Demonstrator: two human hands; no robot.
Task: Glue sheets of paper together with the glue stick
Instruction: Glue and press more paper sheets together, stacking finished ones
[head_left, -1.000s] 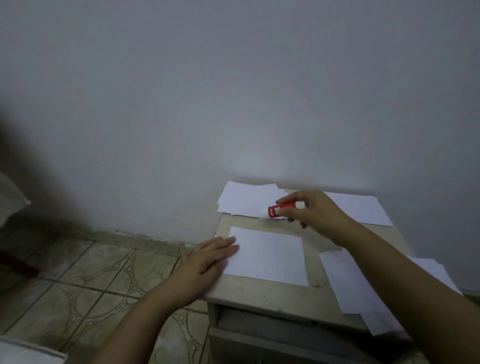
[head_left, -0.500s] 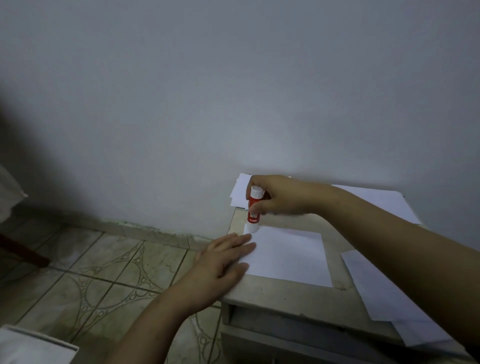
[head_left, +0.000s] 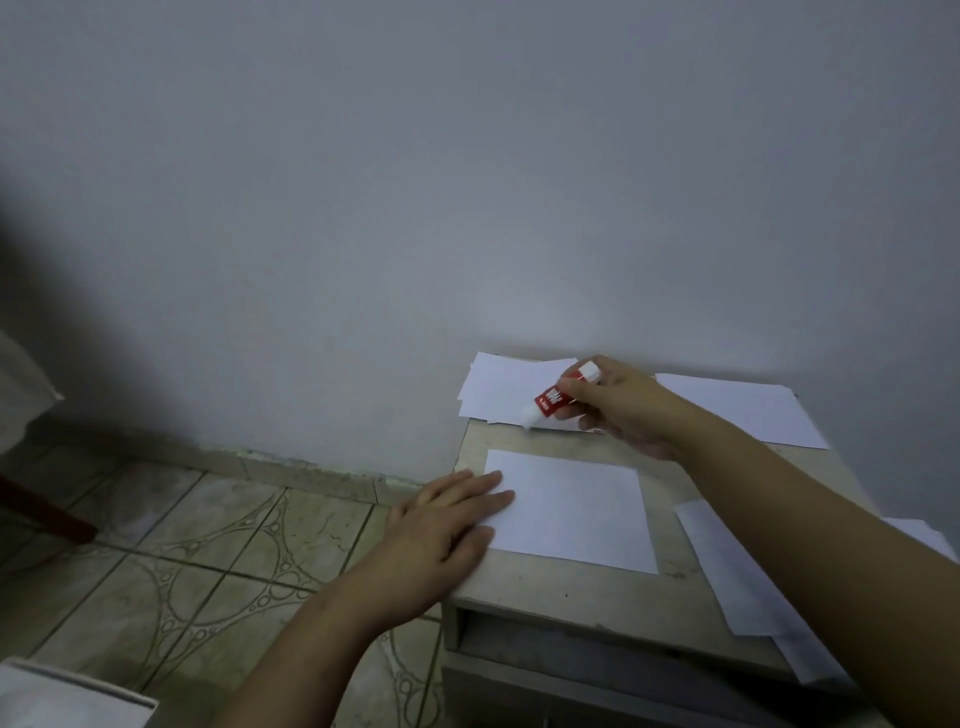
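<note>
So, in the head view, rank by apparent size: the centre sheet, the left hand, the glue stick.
1. Centre sheet.
2. Left hand, though it is nearer the camera.
3. Glue stick, held in the right hand.

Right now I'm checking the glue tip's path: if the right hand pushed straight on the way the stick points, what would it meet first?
The right hand tilts the glue stick down-left. Its white tip hovers over the paper stack's near edge, so it would probably meet that first, though depth is unclear.
</note>
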